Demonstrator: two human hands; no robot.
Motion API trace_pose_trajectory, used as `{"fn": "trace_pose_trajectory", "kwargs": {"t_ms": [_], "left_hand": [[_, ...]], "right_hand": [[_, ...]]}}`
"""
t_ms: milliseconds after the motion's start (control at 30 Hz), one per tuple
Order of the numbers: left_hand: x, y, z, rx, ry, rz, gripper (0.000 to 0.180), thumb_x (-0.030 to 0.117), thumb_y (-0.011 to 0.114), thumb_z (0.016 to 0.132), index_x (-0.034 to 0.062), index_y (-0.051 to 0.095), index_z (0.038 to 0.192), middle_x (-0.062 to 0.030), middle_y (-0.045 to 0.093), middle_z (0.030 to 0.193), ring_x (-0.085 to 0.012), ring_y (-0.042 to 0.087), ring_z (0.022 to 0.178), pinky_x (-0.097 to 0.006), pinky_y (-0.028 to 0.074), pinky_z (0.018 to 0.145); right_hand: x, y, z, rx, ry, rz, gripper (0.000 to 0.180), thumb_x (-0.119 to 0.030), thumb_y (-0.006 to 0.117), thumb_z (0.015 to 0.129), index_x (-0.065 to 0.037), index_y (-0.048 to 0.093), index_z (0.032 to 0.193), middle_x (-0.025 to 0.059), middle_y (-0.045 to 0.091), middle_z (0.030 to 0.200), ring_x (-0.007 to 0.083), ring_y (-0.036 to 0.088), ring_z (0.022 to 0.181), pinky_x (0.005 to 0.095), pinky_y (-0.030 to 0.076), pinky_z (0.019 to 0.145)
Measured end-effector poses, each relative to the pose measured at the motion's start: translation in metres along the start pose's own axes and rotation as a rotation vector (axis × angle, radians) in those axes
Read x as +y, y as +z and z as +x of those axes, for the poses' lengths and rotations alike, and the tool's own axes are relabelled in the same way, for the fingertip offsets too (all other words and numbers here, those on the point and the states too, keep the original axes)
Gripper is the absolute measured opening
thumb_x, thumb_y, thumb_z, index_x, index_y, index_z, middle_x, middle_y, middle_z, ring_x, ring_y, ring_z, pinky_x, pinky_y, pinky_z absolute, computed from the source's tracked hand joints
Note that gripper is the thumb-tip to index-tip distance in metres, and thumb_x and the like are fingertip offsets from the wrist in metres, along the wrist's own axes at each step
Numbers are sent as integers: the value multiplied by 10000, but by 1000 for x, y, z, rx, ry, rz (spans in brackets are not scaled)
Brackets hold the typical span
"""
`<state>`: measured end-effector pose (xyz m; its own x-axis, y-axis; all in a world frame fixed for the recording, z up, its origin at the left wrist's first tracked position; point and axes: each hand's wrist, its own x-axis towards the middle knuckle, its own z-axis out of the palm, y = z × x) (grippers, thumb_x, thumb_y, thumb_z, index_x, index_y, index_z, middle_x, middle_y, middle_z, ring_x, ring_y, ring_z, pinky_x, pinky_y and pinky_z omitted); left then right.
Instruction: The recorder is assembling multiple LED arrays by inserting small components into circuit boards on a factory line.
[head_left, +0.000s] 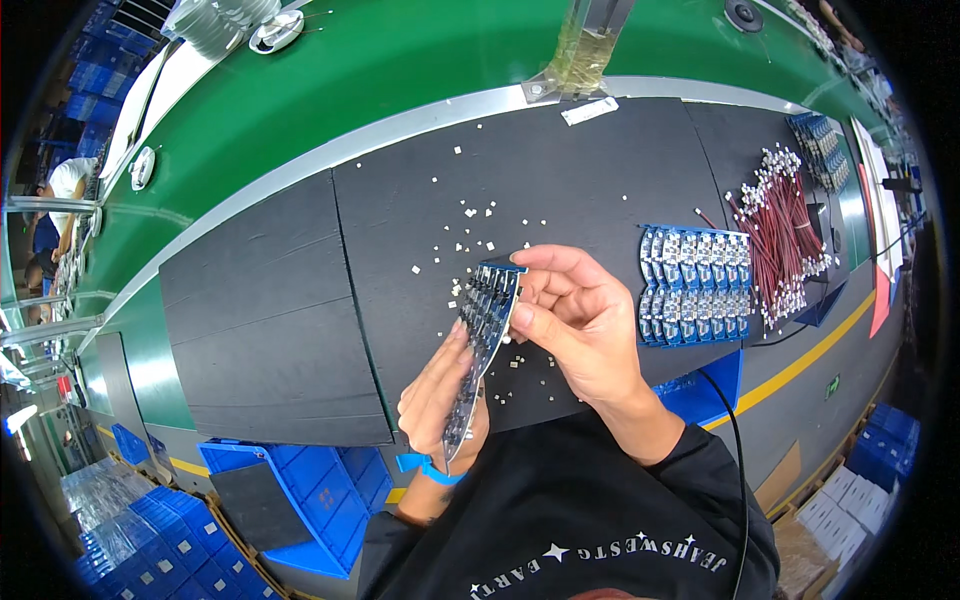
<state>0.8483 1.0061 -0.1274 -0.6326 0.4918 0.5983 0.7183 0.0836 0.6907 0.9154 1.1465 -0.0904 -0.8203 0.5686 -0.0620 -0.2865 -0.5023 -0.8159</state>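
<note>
A panel of blue circuit boards [488, 318] is held tilted up on edge over the black mat. My left hand [436, 398], with a blue band at its wrist, is closed around the panel's lower left side, fingers flat along its face. At the upper right edge, my right hand [592, 335] pinches the panel between thumb and fingers. Small white connector pieces [470, 212] lie scattered on the mat behind and beside the panel. Whether a small piece is also between my right fingertips is hidden.
To the right lie more circuit board panels [694, 286], then a bundle of red wires with white plugs [785, 230]. Another stack of boards [818, 150] stands at the far right. A metal post [585, 50] rises beyond the black mat [260, 300]. Blue bins [315, 500] sit below the near edge.
</note>
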Motion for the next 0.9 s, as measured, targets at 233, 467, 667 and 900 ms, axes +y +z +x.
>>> {"fn": "trace_pose_trajectory", "kwargs": {"t_ms": [233,467,667,900], "left_hand": [[-2,-1,-1,0,-2,-28,179,-75,668,781,-71,583,938,-282,663,926,-375,680,877,-391,551,778],[2,-3,3,11,-134,-93,128,-78,671,779,-76,605,888,-287,661,936,-360,674,912,-393,532,822],[4,0,5,9,-182,-117,129,-78,676,774,-73,618,890,-285,662,940,-352,669,935,-383,527,832],[5,-3,6,117,-273,46,150,-65,665,789,-85,631,934,-230,676,939,-296,683,877,-352,535,799]], "right_hand": [[1,1,3,34,-40,42,360,49,626,855,51,495,1190,74,618,915,105,611,830,209,503,724],[-2,-2,5,16,-50,-37,339,60,623,850,53,508,1169,76,626,923,100,612,834,205,505,721],[0,-3,3,73,-75,-70,289,61,621,851,52,521,1122,75,622,916,93,604,814,198,498,690],[-3,-5,-1,73,-133,-106,270,74,631,837,43,533,1086,81,622,899,91,600,787,200,496,683]]}}
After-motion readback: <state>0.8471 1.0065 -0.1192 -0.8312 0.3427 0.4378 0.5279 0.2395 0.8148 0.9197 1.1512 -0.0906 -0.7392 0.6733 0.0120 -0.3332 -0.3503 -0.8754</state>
